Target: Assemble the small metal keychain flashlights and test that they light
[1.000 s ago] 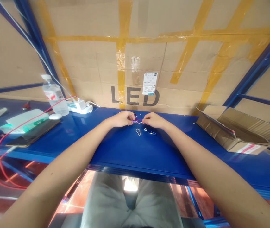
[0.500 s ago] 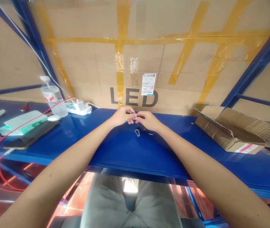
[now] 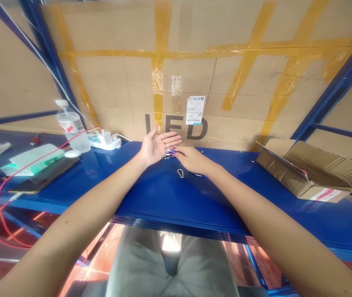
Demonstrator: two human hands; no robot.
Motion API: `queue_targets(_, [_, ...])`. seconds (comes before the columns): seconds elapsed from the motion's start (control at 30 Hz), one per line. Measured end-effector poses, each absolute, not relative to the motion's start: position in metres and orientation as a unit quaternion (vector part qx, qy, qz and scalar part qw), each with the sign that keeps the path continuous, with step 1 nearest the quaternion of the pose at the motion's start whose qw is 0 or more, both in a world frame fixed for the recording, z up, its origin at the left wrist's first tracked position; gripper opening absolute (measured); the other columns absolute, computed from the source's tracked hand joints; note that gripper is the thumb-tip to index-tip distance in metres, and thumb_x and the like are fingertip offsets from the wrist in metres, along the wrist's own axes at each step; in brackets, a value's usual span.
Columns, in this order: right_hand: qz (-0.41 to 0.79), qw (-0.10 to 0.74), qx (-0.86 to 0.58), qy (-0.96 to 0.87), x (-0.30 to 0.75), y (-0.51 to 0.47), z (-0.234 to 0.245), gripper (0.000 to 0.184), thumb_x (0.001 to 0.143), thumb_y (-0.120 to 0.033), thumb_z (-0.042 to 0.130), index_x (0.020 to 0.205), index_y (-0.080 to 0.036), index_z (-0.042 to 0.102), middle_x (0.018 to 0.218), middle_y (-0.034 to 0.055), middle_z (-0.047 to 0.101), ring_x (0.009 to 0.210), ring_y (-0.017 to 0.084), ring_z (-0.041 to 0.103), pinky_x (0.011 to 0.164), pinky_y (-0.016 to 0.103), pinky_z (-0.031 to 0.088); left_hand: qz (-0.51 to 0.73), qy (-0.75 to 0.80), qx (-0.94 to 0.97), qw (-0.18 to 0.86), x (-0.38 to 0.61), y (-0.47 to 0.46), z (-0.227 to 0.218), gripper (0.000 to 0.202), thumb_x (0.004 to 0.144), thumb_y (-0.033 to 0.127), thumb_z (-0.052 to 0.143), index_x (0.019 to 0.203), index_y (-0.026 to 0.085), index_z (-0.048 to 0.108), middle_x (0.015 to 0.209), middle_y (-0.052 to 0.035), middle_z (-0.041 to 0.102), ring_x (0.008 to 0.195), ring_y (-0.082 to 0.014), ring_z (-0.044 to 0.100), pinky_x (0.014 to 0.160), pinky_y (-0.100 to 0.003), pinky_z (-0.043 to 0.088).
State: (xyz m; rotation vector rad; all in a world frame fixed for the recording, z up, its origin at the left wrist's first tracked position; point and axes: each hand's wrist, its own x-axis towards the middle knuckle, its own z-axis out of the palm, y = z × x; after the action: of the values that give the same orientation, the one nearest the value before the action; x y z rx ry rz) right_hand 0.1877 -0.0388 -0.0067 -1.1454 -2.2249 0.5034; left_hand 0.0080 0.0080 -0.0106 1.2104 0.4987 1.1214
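Opening up since the earlier picture, the left hand (image 3: 156,147) is showing its palm, fingers straight, thumb apart. Just beside those fingers, the right hand (image 3: 192,159) is pinching a purple clip (image 3: 171,152). Near its fingers, a silver clip (image 3: 179,173) and a blue clip (image 3: 198,175) are lying on the table (image 3: 176,198).

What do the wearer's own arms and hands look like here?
Both forearms are bare, with no sleeves, watch or bracelet in view. The left hand and right hand wear no gloves. A gold-coloured band, likely a ring, shows on a left finger. A small dark spot marks the left forearm.
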Motion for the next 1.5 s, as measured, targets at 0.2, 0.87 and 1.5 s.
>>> queue_targets(0.2, [0.052, 0.245, -0.455, -0.855, 0.180, -0.051, -0.007, 0.031, 0.100, -0.019, 0.040, 0.106, -0.012, 0.070, 0.106, 0.0166, 0.072, 0.090, 0.026, 0.065, 0.077, 0.033, 0.047, 0.446, 0.181, 0.501, 0.719, 0.015, 0.005, -0.016, 0.069, 0.099, 0.058, 0.030, 0.122, 0.005, 0.067, 0.137, -0.0225, 0.064, 0.134, -0.0336, 0.056, 0.108, -0.044, 0.047])
queue_targets(0.87, [0.031, 0.235, -0.445, -0.863, 0.179, -0.056, -0.005, 0.034, 0.103, -0.023, 0.037, 0.110, -0.014, 0.069, 0.103, 0.0146, 0.073, 0.087, 0.025, 0.068, 0.074, 0.032, 0.046, 0.434, 0.213, 0.525, 0.700, 0.005, 0.008, -0.014, 0.063, 0.096, 0.057, 0.036, 0.122, 0.010, 0.069, 0.129, -0.0209, 0.068, 0.111, -0.0323, 0.067, 0.077, -0.040, 0.054])
queue_targets(1.5, [0.030, 0.237, -0.446, -0.863, 0.178, -0.056, -0.004, 0.034, 0.101, -0.021, 0.041, 0.118, -0.014, 0.069, 0.111, 0.0152, 0.073, 0.097, 0.027, 0.068, 0.080, 0.034, 0.046, 0.443, 0.213, 0.517, 0.701, 0.003, 0.011, -0.014, 0.059, 0.095, 0.056, 0.043, 0.117, 0.010, 0.072, 0.120, -0.0202, 0.072, 0.105, -0.0316, 0.069, 0.078, -0.042, 0.055])
